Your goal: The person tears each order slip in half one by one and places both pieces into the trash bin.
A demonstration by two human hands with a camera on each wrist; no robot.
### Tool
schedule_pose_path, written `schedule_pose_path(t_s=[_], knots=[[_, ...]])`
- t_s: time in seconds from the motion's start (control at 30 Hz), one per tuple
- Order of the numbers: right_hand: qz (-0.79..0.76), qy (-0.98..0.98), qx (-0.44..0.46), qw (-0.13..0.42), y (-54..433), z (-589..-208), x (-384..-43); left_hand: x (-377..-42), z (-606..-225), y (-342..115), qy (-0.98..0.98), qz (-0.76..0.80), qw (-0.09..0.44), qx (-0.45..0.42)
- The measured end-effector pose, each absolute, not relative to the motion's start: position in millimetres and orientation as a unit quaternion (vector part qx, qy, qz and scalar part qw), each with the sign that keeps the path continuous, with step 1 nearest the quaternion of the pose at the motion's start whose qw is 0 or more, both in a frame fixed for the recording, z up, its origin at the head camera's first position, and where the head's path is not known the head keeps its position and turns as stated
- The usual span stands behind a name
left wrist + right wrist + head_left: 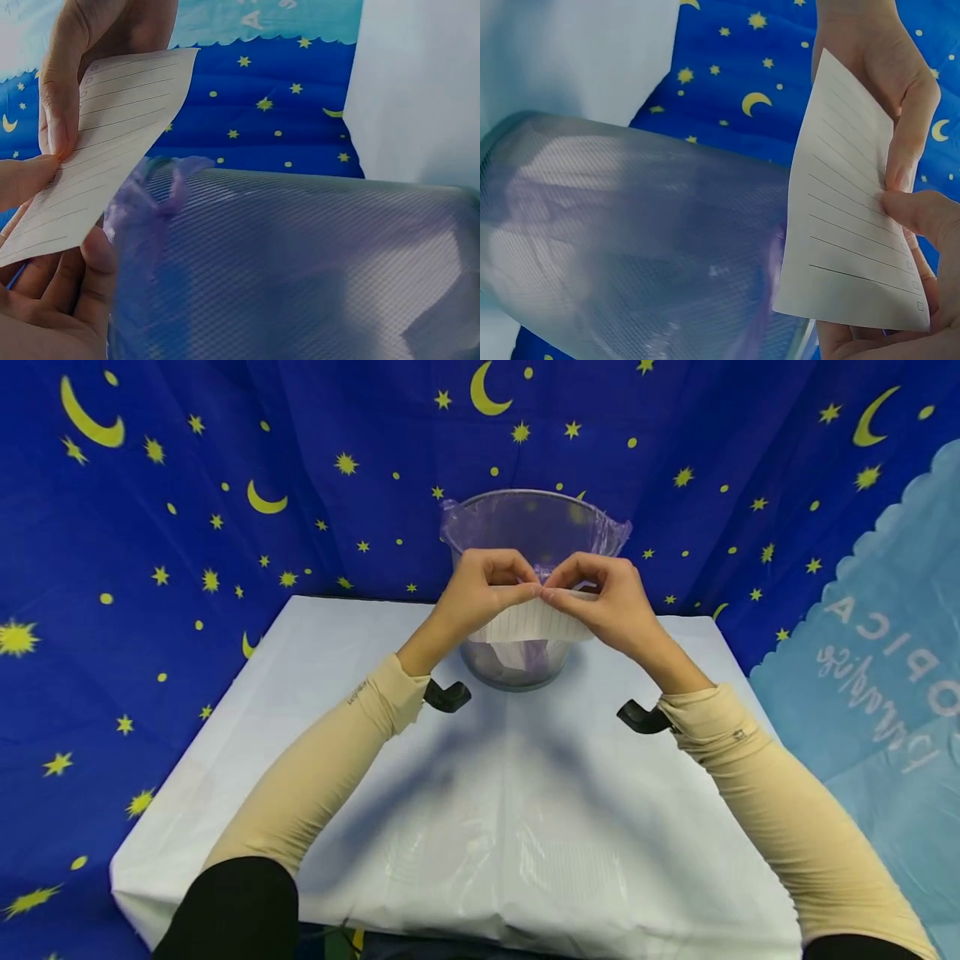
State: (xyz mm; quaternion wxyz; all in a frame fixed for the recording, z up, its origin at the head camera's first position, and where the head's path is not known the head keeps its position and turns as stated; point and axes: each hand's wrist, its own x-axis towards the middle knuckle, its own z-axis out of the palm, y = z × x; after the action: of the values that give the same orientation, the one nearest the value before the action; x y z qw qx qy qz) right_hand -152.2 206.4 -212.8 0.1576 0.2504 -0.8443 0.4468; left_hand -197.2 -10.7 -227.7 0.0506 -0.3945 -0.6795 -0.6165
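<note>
A small lined sheet of paper [525, 625], with a row of little checkbox squares along one edge, is held up by both hands. My left hand [480, 589] pinches its upper edge between thumb and fingers. Right beside it, my right hand [611, 597] pinches the same edge, so the thumbs almost meet at the middle. In the right wrist view the sheet [840, 217] looks whole and slightly bowed. Behind and below the paper stands a mesh wastebasket [300, 262], lined with a thin purple bag [611, 533] folded over its rim.
Crumpled pale and purple material shows through the basket's lower wall. A white sheet covers the table [495, 827]. Dark blue cloth [360, 418] with yellow moons and stars hangs behind, and a light blue cloth [885, 652] hangs at right. Black curved pieces [447, 697] stick out at both wrists.
</note>
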Motion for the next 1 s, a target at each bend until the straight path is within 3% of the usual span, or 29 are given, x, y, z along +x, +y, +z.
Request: schedule_pose_path(t_s=[0.67, 1.0], knots=[[0.416, -0.846, 0.260, 0.209, 203, -142, -179, -225, -158, -11, -0.670, -0.613, 0.083, -0.410], [0.415, -0.840, 0.271, 0.222, 200, -114, -196, -238, -133, -12, -0.679, -0.595, 0.137, -0.408]])
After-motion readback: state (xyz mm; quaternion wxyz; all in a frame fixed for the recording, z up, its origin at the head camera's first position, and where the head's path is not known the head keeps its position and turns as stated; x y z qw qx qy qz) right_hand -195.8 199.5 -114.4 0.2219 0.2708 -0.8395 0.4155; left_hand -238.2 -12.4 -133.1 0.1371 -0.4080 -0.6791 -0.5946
